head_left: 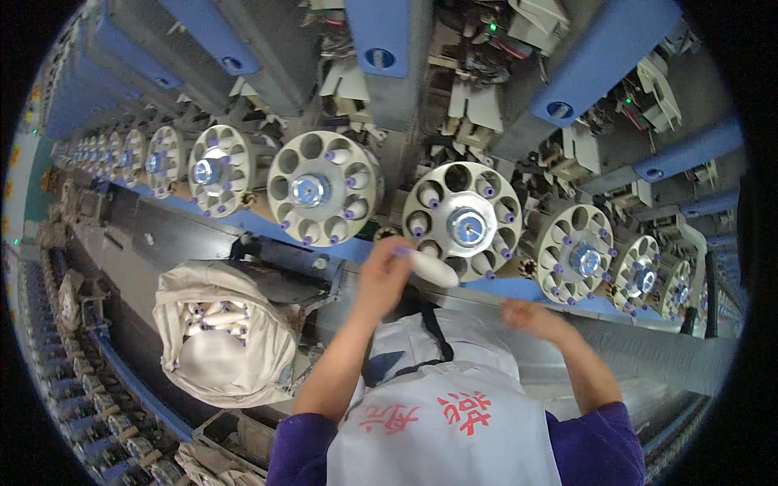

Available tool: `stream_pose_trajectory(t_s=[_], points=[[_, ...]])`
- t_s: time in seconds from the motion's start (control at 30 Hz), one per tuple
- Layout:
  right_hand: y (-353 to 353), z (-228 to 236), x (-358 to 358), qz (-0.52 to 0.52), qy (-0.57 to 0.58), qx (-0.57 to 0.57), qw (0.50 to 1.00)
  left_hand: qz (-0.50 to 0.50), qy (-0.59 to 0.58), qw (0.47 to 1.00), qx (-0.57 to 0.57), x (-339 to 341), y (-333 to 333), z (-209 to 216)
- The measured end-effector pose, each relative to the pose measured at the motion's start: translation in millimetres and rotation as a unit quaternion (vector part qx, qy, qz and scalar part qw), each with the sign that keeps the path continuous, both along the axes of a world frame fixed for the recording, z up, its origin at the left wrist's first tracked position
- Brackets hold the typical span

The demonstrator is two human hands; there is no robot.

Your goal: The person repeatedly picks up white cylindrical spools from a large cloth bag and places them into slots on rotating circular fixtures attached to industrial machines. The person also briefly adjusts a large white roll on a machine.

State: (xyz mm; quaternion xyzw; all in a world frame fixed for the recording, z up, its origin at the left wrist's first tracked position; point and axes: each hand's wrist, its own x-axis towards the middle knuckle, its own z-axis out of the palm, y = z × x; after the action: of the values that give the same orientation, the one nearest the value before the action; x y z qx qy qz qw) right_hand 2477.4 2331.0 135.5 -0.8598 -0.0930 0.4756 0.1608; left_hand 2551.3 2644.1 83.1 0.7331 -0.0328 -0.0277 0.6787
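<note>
My left hand (382, 279) is closed around the purple-tipped end of a white yarn bobbin (436, 270). The bobbin lies nearly level, its thick end pointing right, just in front of the lower left rim of a round magazine (444, 233). Purple-tipped bobbins (486, 185) sit in several of that magazine's pockets; a pocket at its top shows dark. Lower right of it, my right hand (533, 317) hangs with curled, closed fingers, somewhat blurred. Whether a thread or anything else is between those fingers is too small to tell.
More round magazines (285, 162) run along the machine on both sides, beneath blue panels (604, 57). At my left stands an open cloth sack (275, 340) with several bobbins (220, 314) inside. A blue rail (271, 232) passes under the magazines. A metal duct (648, 360) lies at right.
</note>
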Motion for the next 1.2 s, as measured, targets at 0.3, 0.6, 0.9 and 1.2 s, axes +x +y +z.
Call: stream_pose_trajectory(t_s=[0.3, 0.6, 0.9, 1.2], points=[[141.5, 13.3, 37.6, -0.054, -0.445, 0.279, 0.849, 0.19, 0.135, 0.793, -0.563, -10.5, 59.5, 46.0], [183.5, -4.3, 42.0, -0.038, -0.514, 0.256, 0.818, 0.335, 0.326, 0.753, -0.463, -42.5, 76.7, 51.7], [182.1, -33.9, 42.9, -0.085, -0.384, 0.271, 0.879, 0.294, 0.322, 0.748, -0.501, -54.1, 47.6, -3.6], [111.6, -69.5, 101.9, -0.598, -0.006, 0.476, 0.645, 0.183, 0.239, 0.941, -0.152, -34.2, -44.9, -37.6]])
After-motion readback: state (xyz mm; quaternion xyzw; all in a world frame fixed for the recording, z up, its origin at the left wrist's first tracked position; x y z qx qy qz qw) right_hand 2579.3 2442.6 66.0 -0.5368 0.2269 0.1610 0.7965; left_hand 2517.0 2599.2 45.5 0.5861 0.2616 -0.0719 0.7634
